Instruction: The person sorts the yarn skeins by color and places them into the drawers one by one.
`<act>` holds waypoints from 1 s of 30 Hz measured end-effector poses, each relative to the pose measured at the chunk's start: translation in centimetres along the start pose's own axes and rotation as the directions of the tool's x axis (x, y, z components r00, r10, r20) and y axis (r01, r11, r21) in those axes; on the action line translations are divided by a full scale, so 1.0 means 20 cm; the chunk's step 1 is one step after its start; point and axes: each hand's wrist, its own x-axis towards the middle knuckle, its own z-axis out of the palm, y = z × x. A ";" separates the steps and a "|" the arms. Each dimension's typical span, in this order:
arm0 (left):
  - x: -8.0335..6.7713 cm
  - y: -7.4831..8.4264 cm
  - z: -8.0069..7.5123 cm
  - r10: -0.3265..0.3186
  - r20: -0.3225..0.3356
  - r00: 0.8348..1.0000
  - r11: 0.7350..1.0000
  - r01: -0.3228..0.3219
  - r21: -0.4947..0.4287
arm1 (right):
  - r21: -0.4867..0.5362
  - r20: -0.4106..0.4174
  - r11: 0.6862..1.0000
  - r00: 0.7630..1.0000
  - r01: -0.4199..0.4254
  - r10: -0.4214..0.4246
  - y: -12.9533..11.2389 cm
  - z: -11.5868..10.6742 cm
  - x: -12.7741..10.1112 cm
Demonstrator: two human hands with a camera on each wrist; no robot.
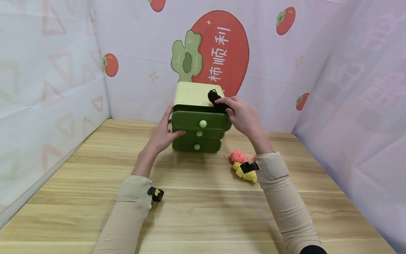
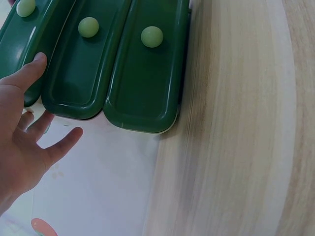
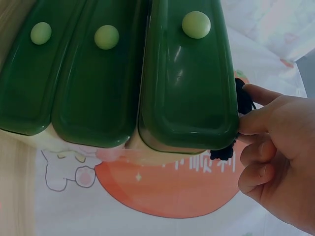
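Observation:
A small chest of drawers (image 1: 195, 93) has a pale yellow top, dark green drawer fronts and round light green knobs. Its top drawer (image 1: 187, 121) is pulled partway out, leaving a dark gap above the front. My right hand (image 1: 245, 114) pinches a bundle of black yarn (image 1: 213, 96) between thumb and fingers over the drawer's right end. In the right wrist view, part of the black yarn (image 3: 242, 98) shows behind the drawer edge. With fingers extended, my left hand (image 1: 160, 137) rests against the chest's left side, its thumb (image 2: 34, 71) at the top drawer's front edge.
A coral yarn ball (image 1: 238, 156) and a yellow yarn bundle (image 1: 239, 171) lie on the wooden table (image 1: 203, 215), to the right of the chest, partly behind the right wrist camera (image 1: 248, 167). A white persimmon-print cloth (image 1: 142, 42) hangs behind and along both sides.

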 end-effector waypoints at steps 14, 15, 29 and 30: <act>0.00 0.01 0.00 0.005 0.003 1.000 1.000 -0.005 0.019 | 0.112 0.005 0.993 0.999 0.035 -0.036 -0.06 0.04 0.02; 0.00 0.01 0.00 0.005 0.002 1.000 1.000 -0.005 0.019 | 0.117 0.001 0.992 0.999 0.041 -0.041 -0.06 0.05 0.02; 0.00 0.00 0.00 0.005 0.002 1.000 1.000 -0.005 0.004 | 0.150 -0.095 0.986 0.994 0.068 -0.055 -0.09 0.09 0.00; 0.00 0.00 0.00 0.006 0.002 1.000 1.000 -0.006 0.005 | 0.150 -0.095 0.987 0.994 0.065 -0.051 -0.09 0.09 0.00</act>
